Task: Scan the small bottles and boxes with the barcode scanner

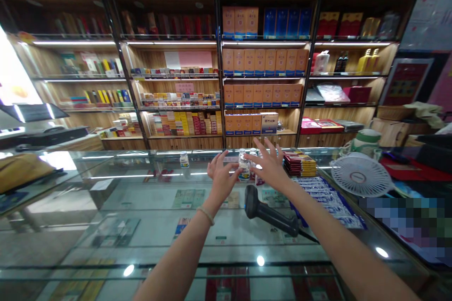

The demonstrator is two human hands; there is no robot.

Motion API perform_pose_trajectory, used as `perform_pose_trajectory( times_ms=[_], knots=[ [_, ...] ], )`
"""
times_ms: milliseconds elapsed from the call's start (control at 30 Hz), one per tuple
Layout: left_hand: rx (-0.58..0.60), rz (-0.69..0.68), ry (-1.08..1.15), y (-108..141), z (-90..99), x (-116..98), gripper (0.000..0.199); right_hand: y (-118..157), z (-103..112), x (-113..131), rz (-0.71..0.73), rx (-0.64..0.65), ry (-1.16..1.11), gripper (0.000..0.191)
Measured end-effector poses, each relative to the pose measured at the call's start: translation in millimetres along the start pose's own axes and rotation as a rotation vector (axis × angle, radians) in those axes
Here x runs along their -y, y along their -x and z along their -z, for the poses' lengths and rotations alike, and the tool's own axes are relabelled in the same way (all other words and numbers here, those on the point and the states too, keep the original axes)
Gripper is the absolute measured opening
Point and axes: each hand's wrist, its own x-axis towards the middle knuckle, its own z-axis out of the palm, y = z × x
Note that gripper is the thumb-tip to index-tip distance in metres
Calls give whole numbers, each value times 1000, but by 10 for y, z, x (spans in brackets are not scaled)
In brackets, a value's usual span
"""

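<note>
Several small white bottles [243, 164] stand close together on the glass counter [151, 211]. At their left side is my left hand [224, 174], its thumb and fingers apart, the thumb tip at the front bottle. My right hand [270, 164] reaches over from the right with its fingers spread, thumb and fingertips by the same bottles. Whether either hand touches a bottle is hard to tell. One more white bottle [184, 160] stands alone to the left. A black handheld scanner [271, 216] lies on the glass below my right hand.
Stacked red and yellow packets [300, 164] and blue-white packs [326, 200] lie right of the bottles. Farther right are a white fan [360, 175] and a green-white jug [366, 140]. Wooden shelves [261, 141] with boxed goods stand behind the counter. A yellow bag [24, 171] is at far left.
</note>
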Motion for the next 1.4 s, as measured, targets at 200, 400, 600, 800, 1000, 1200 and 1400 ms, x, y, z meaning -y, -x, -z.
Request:
perform_pose_trajectory(
  times_ms=[200, 400, 600, 800, 1000, 1200, 1400],
  knots=[
    [20, -51, 36, 17, -47, 3, 19, 86, -30, -3, -83, -64, -39, 45],
    [77, -167, -36, 50, -16, -56, 47, 142, -163, -87, -144, -109, -111, 40],
    [92, -244, -119, 69, 24, -124, 58, 184, -230, -98, -149, -155, -140, 36],
    [48, -280, -157, 60, 64, -119, 41, 233, -167, -53, -112, -163, -76, 36],
    [40, -332, -208, 52, 156, -155, 42, 292, -61, -89, -15, -153, 48, 45],
    [84, -343, -232, 62, 183, -173, 41, 325, -40, -95, 21, -149, 117, 35],
    [92, -361, -273, 53, 192, -130, 60, 348, -51, -113, 5, -149, 65, 31]
  ],
)
